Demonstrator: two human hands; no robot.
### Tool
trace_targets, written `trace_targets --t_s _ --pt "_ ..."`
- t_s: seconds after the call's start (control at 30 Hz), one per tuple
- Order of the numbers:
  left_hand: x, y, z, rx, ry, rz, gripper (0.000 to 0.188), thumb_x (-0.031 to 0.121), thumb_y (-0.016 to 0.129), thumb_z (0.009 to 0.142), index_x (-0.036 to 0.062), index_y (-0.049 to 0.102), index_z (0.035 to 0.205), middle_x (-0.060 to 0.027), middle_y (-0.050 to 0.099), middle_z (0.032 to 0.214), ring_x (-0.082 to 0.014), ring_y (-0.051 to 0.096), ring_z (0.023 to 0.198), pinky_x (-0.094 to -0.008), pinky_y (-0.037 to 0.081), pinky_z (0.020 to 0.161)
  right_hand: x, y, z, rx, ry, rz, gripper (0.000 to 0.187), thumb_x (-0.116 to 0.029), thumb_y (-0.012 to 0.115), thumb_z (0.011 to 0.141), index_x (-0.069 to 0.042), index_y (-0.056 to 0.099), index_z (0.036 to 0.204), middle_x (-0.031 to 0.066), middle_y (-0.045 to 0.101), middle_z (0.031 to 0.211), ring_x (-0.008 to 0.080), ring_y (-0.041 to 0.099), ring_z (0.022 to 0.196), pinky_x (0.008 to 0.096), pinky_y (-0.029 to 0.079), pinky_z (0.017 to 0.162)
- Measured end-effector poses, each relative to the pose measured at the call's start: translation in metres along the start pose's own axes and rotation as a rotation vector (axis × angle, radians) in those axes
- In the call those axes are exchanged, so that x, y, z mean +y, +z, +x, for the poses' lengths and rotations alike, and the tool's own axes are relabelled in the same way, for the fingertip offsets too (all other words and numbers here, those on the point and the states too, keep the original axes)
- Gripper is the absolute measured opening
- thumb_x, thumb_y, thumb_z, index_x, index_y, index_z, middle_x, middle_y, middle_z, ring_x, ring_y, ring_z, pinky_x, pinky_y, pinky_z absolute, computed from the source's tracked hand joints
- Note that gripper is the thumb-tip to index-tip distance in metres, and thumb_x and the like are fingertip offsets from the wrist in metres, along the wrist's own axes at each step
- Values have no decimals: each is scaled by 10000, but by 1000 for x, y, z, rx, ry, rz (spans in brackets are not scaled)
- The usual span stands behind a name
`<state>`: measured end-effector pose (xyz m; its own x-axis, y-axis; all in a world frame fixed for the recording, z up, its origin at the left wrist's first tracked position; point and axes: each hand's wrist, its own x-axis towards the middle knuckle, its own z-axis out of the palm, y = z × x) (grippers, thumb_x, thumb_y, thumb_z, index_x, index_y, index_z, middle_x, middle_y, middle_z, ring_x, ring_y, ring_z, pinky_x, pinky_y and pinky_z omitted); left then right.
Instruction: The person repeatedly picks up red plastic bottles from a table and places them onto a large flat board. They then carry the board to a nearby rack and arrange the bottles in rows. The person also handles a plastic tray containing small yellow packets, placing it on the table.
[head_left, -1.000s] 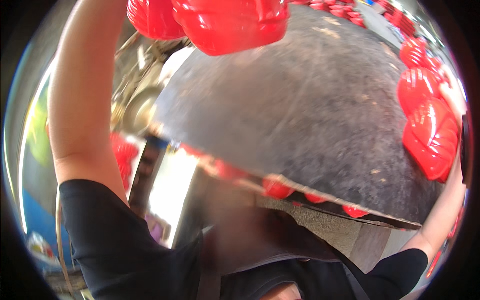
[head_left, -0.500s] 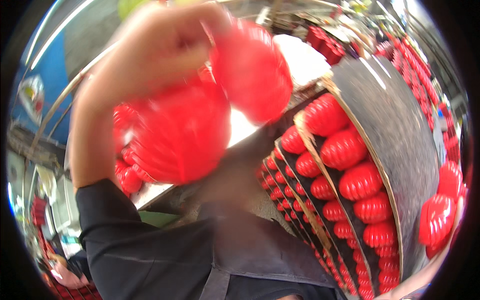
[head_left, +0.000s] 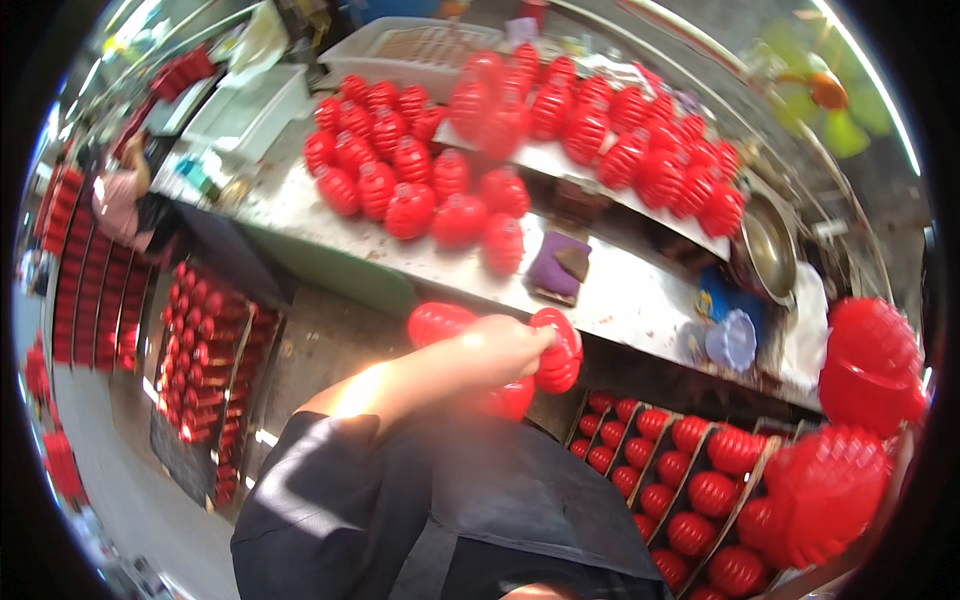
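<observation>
My left hand (head_left: 515, 348) is closed around several red, ribbed, lantern-shaped pieces in front of my body. One piece (head_left: 558, 350) sticks out to the right of the fingers, another (head_left: 440, 322) shows behind the wrist, and a third (head_left: 508, 400) hangs below. At the right rim, larger-looking red ribbed pieces (head_left: 830, 490) cluster beside a bit of my right forearm; that hand's fingers are hidden behind them. Ahead, rows of like pieces (head_left: 376, 188) stand on a white worktop (head_left: 600, 315), and more stand on a raised shelf (head_left: 690, 232).
Slatted racks (head_left: 700, 470) of red pieces stand low at the right, with another rack (head_left: 205, 350) at the left. On the worktop lie a purple pad (head_left: 560, 265), a light-blue cup (head_left: 732, 340), a metal bowl (head_left: 768, 250) and white bins (head_left: 245, 110). Another person (head_left: 120, 205) is far left.
My left hand has come down from high up close to the camera to in front of my body, still with red pieces. My view has swung, so the worktop now shows more fully.
</observation>
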<state>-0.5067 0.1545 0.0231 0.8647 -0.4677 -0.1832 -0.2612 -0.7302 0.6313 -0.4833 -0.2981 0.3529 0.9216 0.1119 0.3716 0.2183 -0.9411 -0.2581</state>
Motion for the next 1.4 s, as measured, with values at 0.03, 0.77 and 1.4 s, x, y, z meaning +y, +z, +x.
trace_targets --t_s 0.03,0.77,1.4 --pt "-20 -1 -19 76 1 63 171 139 569 876 52 549 1022 -206 626 691 -427 641 669 -544 494 624 -23 27 19 -21 -31 130 332 -11 499 904 -3 524 1235 62 612 873 101 573 759 268 471 693" --pt "-437 -230 -234 649 -812 457 284 107 558 856 26 578 1128 -257 677 911 -446 653 902 -535 497 799 -368 495 -3 -771 -802 554 307 -40 636 815 0 511 1092 235 588 612 440 620 561 540 499 499" --pt "-609 -274 -172 644 -707 385 491 144 594 862 171 560 1351 -210 703 982 -408 667 943 -506 522 830 -502 584 14 -1035 -793 555 303 -82 612 860 13 444 1094 226 581 605 420 618 545 533 486 491"
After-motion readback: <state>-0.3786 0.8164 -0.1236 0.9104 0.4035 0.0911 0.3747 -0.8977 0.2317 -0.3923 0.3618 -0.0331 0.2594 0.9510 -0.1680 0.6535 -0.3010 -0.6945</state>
